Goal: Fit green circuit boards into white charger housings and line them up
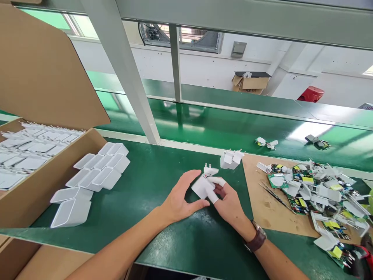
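Both my hands meet at the middle of the green table (163,233) around one white charger housing (202,186) with a plug piece on top. My right hand (225,200), with white finger cots on two fingers, grips the housing from the right. My left hand (180,196) curls round it from the left, thumb under it. A wristwatch sits on my right wrist. Just beyond, an assembled white plug charger (231,158) stands on the table.
Several empty white housings (96,175) lie in rows at left, beside an open cardboard box (35,186) full of white parts. At right a brown mat (271,206) carries tweezers (275,196) and a heap of circuit boards and plug parts (317,194). A green conveyor (233,128) runs behind.
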### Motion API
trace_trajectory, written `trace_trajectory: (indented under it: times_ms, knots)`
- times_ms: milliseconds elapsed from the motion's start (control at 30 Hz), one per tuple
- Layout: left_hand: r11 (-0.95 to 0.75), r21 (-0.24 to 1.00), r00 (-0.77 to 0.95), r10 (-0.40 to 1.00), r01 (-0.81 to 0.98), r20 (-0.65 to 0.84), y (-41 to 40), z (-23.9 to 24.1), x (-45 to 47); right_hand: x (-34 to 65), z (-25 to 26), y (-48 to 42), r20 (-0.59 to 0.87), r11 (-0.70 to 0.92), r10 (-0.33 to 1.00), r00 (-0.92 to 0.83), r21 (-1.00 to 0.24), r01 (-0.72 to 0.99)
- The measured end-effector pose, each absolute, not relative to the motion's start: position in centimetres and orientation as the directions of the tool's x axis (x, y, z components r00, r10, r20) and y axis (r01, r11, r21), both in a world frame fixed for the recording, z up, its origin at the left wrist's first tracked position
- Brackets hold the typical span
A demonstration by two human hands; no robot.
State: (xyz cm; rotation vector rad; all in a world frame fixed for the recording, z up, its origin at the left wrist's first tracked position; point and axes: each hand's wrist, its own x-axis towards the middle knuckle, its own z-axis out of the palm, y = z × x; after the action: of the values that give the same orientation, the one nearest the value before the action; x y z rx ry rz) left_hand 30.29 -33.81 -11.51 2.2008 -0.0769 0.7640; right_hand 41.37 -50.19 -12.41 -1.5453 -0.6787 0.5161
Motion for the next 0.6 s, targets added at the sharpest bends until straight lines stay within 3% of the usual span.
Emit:
trace_trajectory:
  times_ms: [67, 133, 233, 367, 500, 600]
  knots:
    - [-0.685, 0.660, 0.818, 0.162, -0.309, 0.551, -33.6, -11.3, 30.4, 41.4, -12.6, -50.4, 0.246, -0.095, 0.669, 0.701, -0.908, 0.409]
    - [-0.680, 0.661, 0.828, 0.140, -0.318, 0.542, -33.4, -11.2, 30.5, 41.4, -12.8, -50.6, 0.293, -0.151, 0.665, 0.687, -0.848, 0.508]
    - [-0.649, 0.682, 0.840, 0.120, -0.337, 0.530, -33.3, -11.0, 30.7, 41.7, -13.2, -50.5, 0.222, -0.144, 0.712, 0.666, -0.883, 0.447]
    - [-0.633, 0.682, 0.828, 0.113, -0.365, 0.549, -33.8, -10.9, 30.8, 42.4, -14.0, -50.2, 0.081, -0.119, 0.864, 0.498, -0.926, 0.357]
    - [-0.747, 0.536, 0.763, 0.059, -0.393, 0.644, -34.2, -10.6, 31.0, 42.6, -14.7, -49.9, 0.094, -0.086, 0.877, 0.471, -0.934, 0.346]
    - [-0.776, 0.503, 0.766, 0.042, -0.379, 0.642, -34.0, -10.2, 31.0, 42.6, -15.0, -49.8, 0.128, -0.048, 0.876, 0.466, -0.936, 0.348]
